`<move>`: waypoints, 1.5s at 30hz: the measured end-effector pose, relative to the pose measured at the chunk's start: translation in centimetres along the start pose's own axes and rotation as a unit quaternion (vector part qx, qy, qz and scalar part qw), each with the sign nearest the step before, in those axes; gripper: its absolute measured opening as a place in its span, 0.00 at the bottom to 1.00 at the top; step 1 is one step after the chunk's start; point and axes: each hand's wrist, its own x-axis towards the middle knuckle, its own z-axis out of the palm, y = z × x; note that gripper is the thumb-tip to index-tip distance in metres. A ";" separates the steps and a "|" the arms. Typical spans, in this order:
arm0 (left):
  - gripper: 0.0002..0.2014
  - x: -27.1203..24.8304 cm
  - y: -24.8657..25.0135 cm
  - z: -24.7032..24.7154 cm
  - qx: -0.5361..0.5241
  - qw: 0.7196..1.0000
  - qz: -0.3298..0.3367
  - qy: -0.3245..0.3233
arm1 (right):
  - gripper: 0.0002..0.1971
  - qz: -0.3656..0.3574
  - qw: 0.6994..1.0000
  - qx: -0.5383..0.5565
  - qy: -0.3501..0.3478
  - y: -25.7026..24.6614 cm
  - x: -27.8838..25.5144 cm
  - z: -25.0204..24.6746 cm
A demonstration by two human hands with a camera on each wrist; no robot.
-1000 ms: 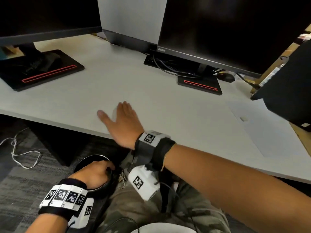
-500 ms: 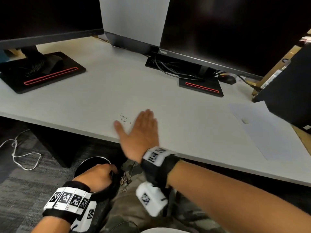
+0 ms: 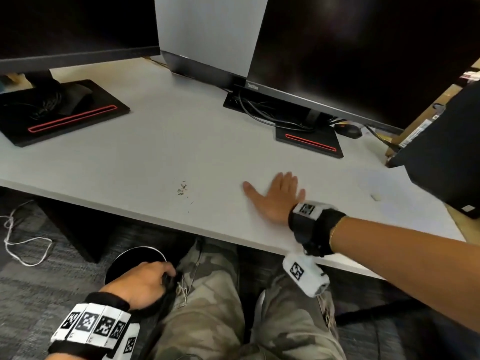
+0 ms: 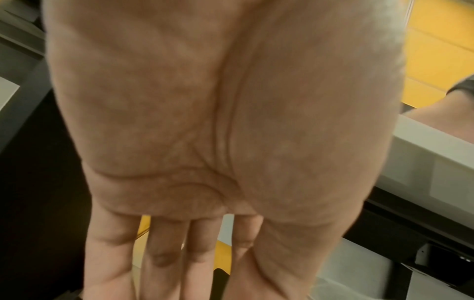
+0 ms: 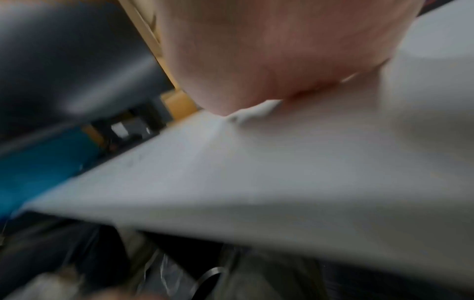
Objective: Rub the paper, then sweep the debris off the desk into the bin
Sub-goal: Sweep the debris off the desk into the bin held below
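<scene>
A small heap of dark debris lies on the grey desk near its front edge. My right hand lies flat and open on the desk, well to the right of the debris and apart from it. Below the desk edge my left hand grips the rim of a black round bin beside my left knee. The white paper lies at the desk's right end with a small white eraser on it. The right wrist view is blurred and shows my palm on the desk.
Two monitors stand on black bases with red stripes, with cables and a black mouse behind. A black box sits at the right edge. A white cord lies on the carpet.
My right hand has slid to the right along the desk's front, away from the debris, which now lies uncovered. The left hand has stayed on the bin's rim.
</scene>
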 end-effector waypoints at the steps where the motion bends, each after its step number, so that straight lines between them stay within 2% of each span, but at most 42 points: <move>1: 0.25 0.0 0.1 0.1 -0.001 1.000 0.002 -0.002 | 0.61 -0.021 1.000 -0.009 0.005 -0.5 -0.4 0.9; 5: 0.25 -0.2 0.7 -0.2 0.009 1.000 0.012 -0.007 | 0.55 -0.147 0.989 0.023 0.013 -7.3 -3.6 4.2; 8: 0.24 -0.5 1.0 -0.5 0.010 1.000 0.016 -0.014 | 0.49 -0.230 0.970 0.061 -0.044 -11.7 -5.1 4.8; 10: 0.24 -0.7 0.8 -0.8 0.009 1.000 0.014 -0.017 | 0.46 -0.264 0.956 0.108 -0.074 -12.5 -5.2 3.5; 13: 0.25 -0.6 0.3 -0.9 0.000 1.000 0.010 -0.017 | 0.44 -0.250 0.961 0.114 -0.022 -9.7 -3.6 0.3; 15: 0.25 -0.5 0.2 -0.8 -0.002 1.000 0.009 -0.014 | 0.45 -0.165 0.983 0.074 0.022 -6.0 -1.8 -0.8; 17: 0.25 -0.4 0.2 -0.7 -0.007 1.000 0.008 -0.013 | 0.49 -0.052 0.998 0.024 0.016 -2.8 -1.2 -0.6; 18: 0.26 -0.4 0.4 -0.6 -0.007 1.000 0.009 -0.015 | 0.51 -0.023 1.000 0.006 0.012 -2.1 -1.6 0.2; 19: 0.26 -0.4 0.4 -0.5 -0.005 1.000 0.008 -0.016 | 0.53 -0.029 0.999 -0.004 0.016 -2.1 -2.2 1.3; 22: 0.25 -0.7 0.6 -0.7 -0.004 1.000 0.014 -0.018 | 0.54 -0.134 0.990 0.026 0.029 -6.0 -4.7 4.5; 25: 0.21 -1.1 1.0 -0.9 0.021 0.999 0.026 -0.008 | 0.52 -0.215 0.974 0.073 -0.011 -11.5 -6.5 6.2; 28: 0.21 -1.3 1.0 -1.0 0.031 0.999 0.026 -0.003 | 0.50 -0.273 0.951 0.126 -0.070 -14.0 -6.5 5.4; 30: 0.23 -1.3 0.9 -1.0 0.021 1.000 0.018 -0.001 | 0.48 -0.278 0.948 0.143 -0.060 -13.0 -4.9 3.1; 33: 0.25 -1.1 0.7 -0.8 0.002 1.000 0.003 -0.007 | 0.46 -0.238 0.964 0.116 0.001 -8.2 0.2 -1.4; 36: 0.24 -1.1 0.3 -0.6 -0.010 1.000 -0.005 -0.008 | 0.46 -0.104 0.992 0.032 0.058 -0.8 6.3 -4.5; 38: 0.22 -1.1 -0.1 -0.6 -0.020 1.000 -0.008 -0.016 | 0.54 -0.028 0.999 -0.027 0.032 2.8 8.4 -4.7; 39: 0.22 -1.2 -0.2 -0.6 -0.021 1.000 -0.011 -0.020 | 0.57 -0.021 0.999 -0.046 0.010 3.5 8.7 -4.3; 41: 0.23 -1.2 -0.6 -0.6 -0.021 0.999 -0.017 -0.021 | 0.62 -0.068 0.996 -0.056 -0.015 2.4 7.8 -2.9; 45: 0.25 -1.1 -0.1 -0.8 -0.024 0.999 -0.020 -0.032 | 0.59 -0.249 0.966 -0.044 -0.049 -4.7 2.1 0.0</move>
